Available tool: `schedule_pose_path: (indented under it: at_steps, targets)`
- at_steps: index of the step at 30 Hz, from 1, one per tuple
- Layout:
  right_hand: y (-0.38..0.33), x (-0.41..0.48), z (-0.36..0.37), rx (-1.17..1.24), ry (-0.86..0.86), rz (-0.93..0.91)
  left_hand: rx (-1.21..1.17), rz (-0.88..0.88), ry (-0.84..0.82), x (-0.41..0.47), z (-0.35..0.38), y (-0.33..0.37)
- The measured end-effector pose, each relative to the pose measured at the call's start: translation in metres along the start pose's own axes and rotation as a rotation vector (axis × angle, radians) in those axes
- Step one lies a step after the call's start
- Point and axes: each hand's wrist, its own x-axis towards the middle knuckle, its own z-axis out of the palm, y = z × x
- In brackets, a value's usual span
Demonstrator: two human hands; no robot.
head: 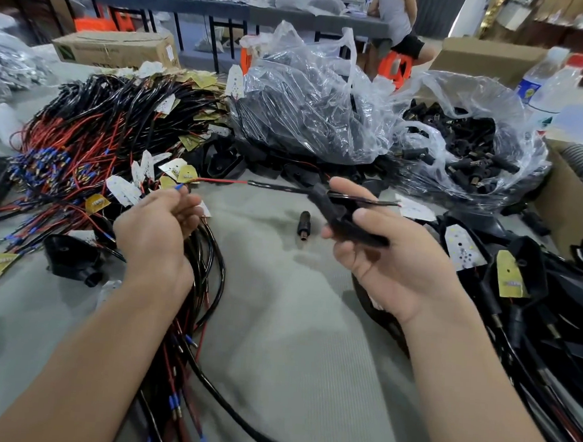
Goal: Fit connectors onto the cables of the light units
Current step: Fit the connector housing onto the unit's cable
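Head | left fingers (185,202) pinch blue-tipped wire (180,187) | right fingers (350,187) grip black light unit (346,224) (palm up)

Loose connector (304,225): black barrel, brass tip toward camera, lying alone on grey surface (295,306). Just right of it, black light unit housing (348,221) held off surface in right hand (393,261), fingers curled round it. Its cable (278,187) runs leftward behind connector, black sheath, red wire showing at left end. Left of connector, blue-tipped wire end (180,187) pinched in left hand (157,223). Cable pile (94,130) well left, bag of connectors (471,156) back right.
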Motion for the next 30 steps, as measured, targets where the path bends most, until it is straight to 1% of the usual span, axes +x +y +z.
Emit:
schedule_pose_path:
  at_steps: [3,5,7,10,11,13,15,16,17,19,20,21,23,24,25,26,27,29,30]
  targets:
    - [-0.006,0.002,-0.007,0.276,0.200,-0.046,-0.004,0.003,0.010,0.004,0.000,0.000]
    - [-0.010,0.002,-0.011,0.436,0.245,-0.104,0.026,0.044,-0.005,0.001,0.002,-0.001]
    - [-0.011,0.002,-0.011,0.524,0.278,-0.168,0.067,0.113,-0.025,-0.004,0.003,-0.002]
    - [-0.006,0.007,-0.010,0.494,0.423,-0.236,0.122,0.226,-0.027,-0.012,0.004,-0.004]
    - [-0.003,0.008,-0.011,0.471,0.447,-0.244,0.152,0.246,-0.024,-0.014,0.004,-0.005]
    - [0.001,0.009,-0.014,0.481,0.446,-0.245,0.232,0.277,-0.022,-0.015,0.004,-0.008]
    - [0.000,0.009,-0.017,0.488,0.422,-0.246,0.336,0.330,-0.067,-0.016,0.002,-0.010]
    - [-0.002,0.009,-0.019,0.474,0.399,-0.246,0.422,0.363,-0.138,-0.017,0.001,-0.011]
    - [-0.005,0.008,-0.020,0.459,0.370,-0.249,0.534,0.400,-0.252,-0.020,0.000,-0.011]
    - [-0.009,0.007,-0.022,0.423,0.315,-0.246,0.779,0.467,-0.526,-0.029,0.000,-0.012]
    - [-0.009,0.006,-0.022,0.408,0.289,-0.235,0.862,0.476,-0.649,-0.032,0.000,-0.012]
    - [-0.010,0.005,-0.022,0.398,0.261,-0.223,0.898,0.451,-0.774,-0.033,0.001,-0.012]
    - [-0.009,0.004,-0.022,0.370,0.205,-0.198,0.865,0.305,-1.060,-0.037,0.002,-0.013]
    - [-0.009,0.003,-0.022,0.357,0.171,-0.172,0.836,0.241,-1.161,-0.039,0.002,-0.015]
    - [-0.009,0.003,-0.021,0.347,0.129,-0.129,0.800,0.207,-1.203,-0.040,0.003,-0.016]
    - [-0.008,0.003,-0.020,0.340,0.086,-0.073,0.751,0.196,-1.192,-0.040,0.003,-0.018]
    - [-0.007,0.003,-0.018,0.331,0.049,-0.016,0.696,0.197,-1.136,-0.039,0.004,-0.020]
    - [-0.001,0.003,-0.012,0.267,-0.002,0.087,0.598,0.189,-0.968,-0.036,0.005,-0.023]
    - [0.003,0.005,-0.008,0.212,-0.023,0.139,0.543,0.158,-0.902,-0.034,0.006,-0.023]
